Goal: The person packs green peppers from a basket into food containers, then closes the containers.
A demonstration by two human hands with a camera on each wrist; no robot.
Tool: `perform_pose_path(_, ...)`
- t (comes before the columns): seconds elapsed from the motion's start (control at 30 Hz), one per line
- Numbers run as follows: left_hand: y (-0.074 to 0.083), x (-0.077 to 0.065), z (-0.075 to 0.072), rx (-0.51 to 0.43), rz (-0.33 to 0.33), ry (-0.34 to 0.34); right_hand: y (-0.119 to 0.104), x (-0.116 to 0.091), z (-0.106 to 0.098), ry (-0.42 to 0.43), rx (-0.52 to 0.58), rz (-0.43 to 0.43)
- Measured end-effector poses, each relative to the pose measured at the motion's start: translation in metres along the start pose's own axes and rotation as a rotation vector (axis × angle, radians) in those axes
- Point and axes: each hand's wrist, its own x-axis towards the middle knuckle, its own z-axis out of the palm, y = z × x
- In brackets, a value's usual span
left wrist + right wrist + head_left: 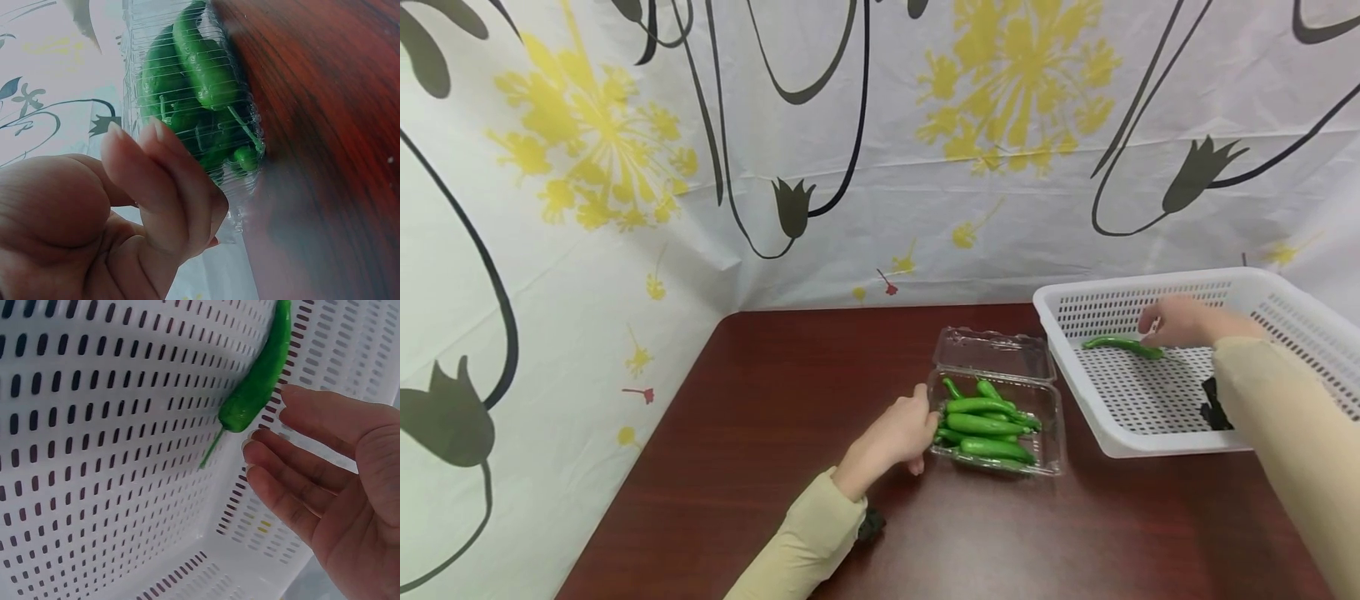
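Note:
A clear plastic clamshell container (1048, 446) stands on the table with its lid folded back, holding several green chili peppers (981, 425). My left hand (898, 429) grips its left edge; in the left wrist view, the curled fingers (178, 194) lie in front of the ribbed wall, and part of the grip is hidden. One green chili pepper (259, 378) lies in the white perforated basket (1112, 433). My right hand (325, 469) reaches in beside that pepper, fingers loosely bent and apart from the thumb, with nothing between them.
The dark reddish-brown table (760, 433) carries the container, with the basket on its right. Black straps or cloth show at my right wrist (1213, 408) and below my left wrist (871, 527). A patterned white sheet (820, 150) hangs behind and at the left.

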Motion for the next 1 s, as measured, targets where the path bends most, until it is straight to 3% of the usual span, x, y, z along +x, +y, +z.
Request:
perform_pose_path(0.33, 0.0, -0.001, 0.0, -0.016, -0.002, 0.007, 0.002, 0.0, 0.009, -0.056, 0.026, 0.038)
perform_pose_path(1.0, 0.0, 0.0, 0.0, 0.044, 0.002, 0.007, 0.005, 0.002, 0.013, -0.131, 0.05, 0.114)
